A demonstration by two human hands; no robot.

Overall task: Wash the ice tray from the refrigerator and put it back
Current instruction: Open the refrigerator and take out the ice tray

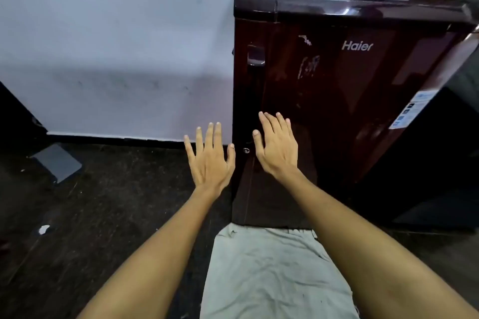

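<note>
Maroon and glossy, the refrigerator (337,111) stands shut against the wall, so the ice tray is out of sight, presumably inside. Both the left hand (210,160) and right hand (277,147) are spread flat and empty before the door. The smooth door looks slippery, so the recessed handle (255,55) at its left edge seems the place to pull; the tray itself is probably light, stiff and cold.

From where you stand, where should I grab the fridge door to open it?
Grip the recessed handle high on the refrigerator door, near its left edge. Come from the left: the handle and keyhole sit there, so the hinge is probably right. Both hands are open and empty.
</note>
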